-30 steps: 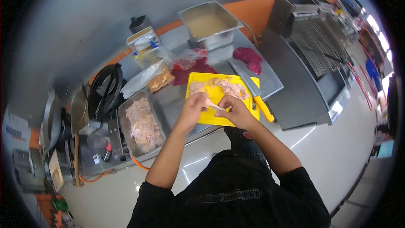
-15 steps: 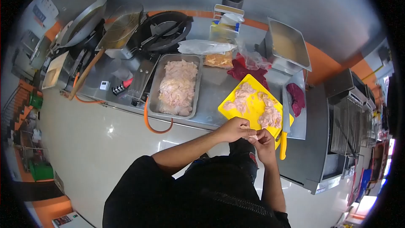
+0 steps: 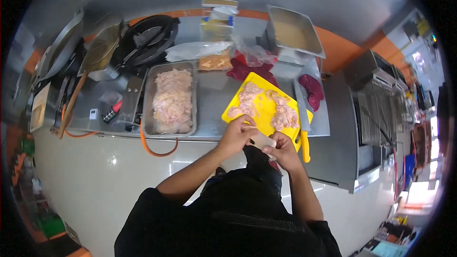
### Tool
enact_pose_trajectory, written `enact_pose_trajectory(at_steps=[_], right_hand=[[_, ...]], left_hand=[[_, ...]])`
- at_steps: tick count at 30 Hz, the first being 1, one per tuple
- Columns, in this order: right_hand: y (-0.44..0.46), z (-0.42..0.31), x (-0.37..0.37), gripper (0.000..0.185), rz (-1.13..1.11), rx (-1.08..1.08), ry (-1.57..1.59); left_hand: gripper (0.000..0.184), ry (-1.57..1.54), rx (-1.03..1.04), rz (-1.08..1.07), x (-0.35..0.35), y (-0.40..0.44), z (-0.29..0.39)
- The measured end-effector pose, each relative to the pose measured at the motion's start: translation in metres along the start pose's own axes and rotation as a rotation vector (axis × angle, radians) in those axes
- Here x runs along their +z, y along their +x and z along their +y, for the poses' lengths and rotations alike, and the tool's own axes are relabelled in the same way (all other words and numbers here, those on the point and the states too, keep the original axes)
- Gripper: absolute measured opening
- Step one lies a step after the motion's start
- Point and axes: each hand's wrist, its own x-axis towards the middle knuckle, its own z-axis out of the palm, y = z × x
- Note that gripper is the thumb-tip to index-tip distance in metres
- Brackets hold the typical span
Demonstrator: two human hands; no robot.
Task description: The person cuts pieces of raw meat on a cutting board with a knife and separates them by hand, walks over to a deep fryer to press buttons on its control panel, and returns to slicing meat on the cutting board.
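Note:
A pale piece of meat (image 3: 262,140) is stretched between my two hands, just past the near edge of the yellow cutting board (image 3: 263,109). My left hand (image 3: 238,135) pinches its left end, and my right hand (image 3: 284,151) grips its right end. On the board lie two piles of pale meat, one at the left (image 3: 247,100) and one at the right (image 3: 284,114). A knife (image 3: 302,109) with a yellow handle rests along the board's right side. Dark red meat (image 3: 312,91) lies right of the knife, and more dark red meat (image 3: 245,69) sits behind the board.
Left of the board stands a metal tray (image 3: 194,100) full of pale meat. Behind are plastic bags (image 3: 197,50) and a deep metal pan (image 3: 297,54) of liquid. Black pans (image 3: 147,40) and a wooden-handled strainer (image 3: 74,102) are at the left, a grill (image 3: 381,114) at the right.
The view has swung about. My hands have moved apart from their close pinch of half a second ago, and the meat between them now shows as a wider, flat piece.

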Motion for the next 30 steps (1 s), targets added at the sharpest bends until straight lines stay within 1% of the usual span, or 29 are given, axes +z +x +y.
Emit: enact_pose_trajectory(at_steps=[1, 2, 4, 6, 7, 9, 10, 11, 12, 13, 14, 15, 16, 17, 18, 19, 21, 22, 24, 25, 26, 27, 28, 29, 30], right_hand=[[-0.001, -0.003, -0.002, 0.023, -0.05, 0.07, 0.054], [-0.002, -0.005, -0.004, 0.024, -0.104, 0.137, 0.109], [-0.006, -0.002, -0.011, 0.022, -0.08, 0.132, 0.098], [-0.008, -0.003, -0.02, 0.022, -0.16, 0.204, 0.061], [-0.01, -0.005, -0.023, 0.021, -0.181, 0.248, 0.11], [-0.012, -0.003, -0.038, 0.019, -0.147, 0.243, 0.085], [-0.012, 0.001, -0.043, 0.018, -0.121, 0.243, 0.055], [-0.009, 0.008, -0.046, 0.018, -0.1, 0.122, 0.103], [-0.006, 0.006, -0.047, 0.018, -0.085, 0.12, 0.112], [-0.001, 0.001, -0.049, 0.018, -0.012, 0.08, 0.068], [0.004, -0.005, -0.051, 0.018, 0.06, 0.04, 0.021], [0.01, -0.013, -0.052, 0.013, 0.168, 0.049, -0.163], [0.017, -0.013, -0.058, 0.013, 0.182, 0.044, -0.16], [0.026, -0.007, -0.066, 0.009, 0.253, -0.092, -0.332], [0.034, -0.002, -0.074, 0.008, 0.324, -0.226, -0.505], [0.043, 0.004, -0.082, 0.008, 0.335, -0.224, -0.504], [0.051, 0.015, -0.093, 0.016, 0.399, -0.368, -1.114], [0.047, 0.018, -0.091, 0.016, 0.405, -0.364, -1.112], [0.031, 0.026, -0.082, 0.019, 0.344, -0.181, -1.235], [0.022, 0.031, -0.082, 0.023, 0.411, -0.15, -1.206], [0.012, 0.034, -0.084, 0.023, 0.412, -0.142, -1.204], [0.002, 0.039, -0.089, 0.028, 0.575, -0.133, -1.295], [-0.007, 0.044, -0.096, 0.034, 0.736, -0.126, -1.385], [-0.016, 0.049, -0.104, 0.034, 0.732, -0.121, -1.384], [-0.023, 0.056, -0.113, 0.039, 0.763, -0.017, -1.374]], left_hand=[[0.018, 0.015, -0.007, 0.049, -0.003, 0.001, 0.001], [0.018, 0.02, -0.013, 0.028, -0.006, 0.002, 0.002], [0.016, 0.109, 0.042, 0.088, -0.011, 0.002, 0.006], [0.014, 0.118, 0.05, 0.073, -0.015, 0.005, 0.007], [0.013, 0.113, 0.056, 0.118, -0.016, 0.006, 0.009], [0.011, 0.105, 0.071, 0.185, -0.021, 0.009, 0.015], [0.011, 0.111, 0.064, 0.174, -0.023, 0.01, 0.019], [0.012, 0.151, 0.037, 0.181, -0.026, 0.01, 0.023], [0.012, 0.193, 0.01, 0.185, -0.027, 0.011, 0.028], [0.012, 0.2, 0.005, 0.17, -0.029, 0.015, 0.024], [0.013, 0.195, 0.086, 0.124, -0.033, 0.022, 0.017], [0.013, 0.189, 0.169, 0.079, -0.033, 0.028, 0.014], [0.013, 0.192, 0.169, 0.064, -0.03, 0.032, 0.017], [0.012, 0.182, 0.195, 0.046, -0.026, 0.036, 0.019], [0.011, 0.169, 0.221, 0.028, -0.023, 0.041, 0.021], [0.011, 0.17, 0.218, 0.017, -0.025, 0.049, 0.016], [0.01, 0.99, 0.826, -0.06, -0.034, 0.068, -0.008], [0.01, 0.99, 0.826, -0.067, -0.04, 0.072, -0.024], [0.01, 1.265, 0.734, -0.302, -0.05, 0.069, -0.054], [0.01, 1.262, 0.732, -0.307, -0.047, 0.06, -0.055], [0.01, 1.237, 0.744, -0.262, -0.044, 0.048, -0.057], [0.01, 1.213, 0.754, -0.216, -0.042, 0.039, -0.059], [0.01, 1.21, 0.746, -0.218, -0.042, 0.034, -0.063], [0.011, 1.218, 0.737, -0.193, -0.043, 0.029, -0.066], [0.013, 1.228, 0.729, -0.17, -0.044, 0.027, -0.067]])
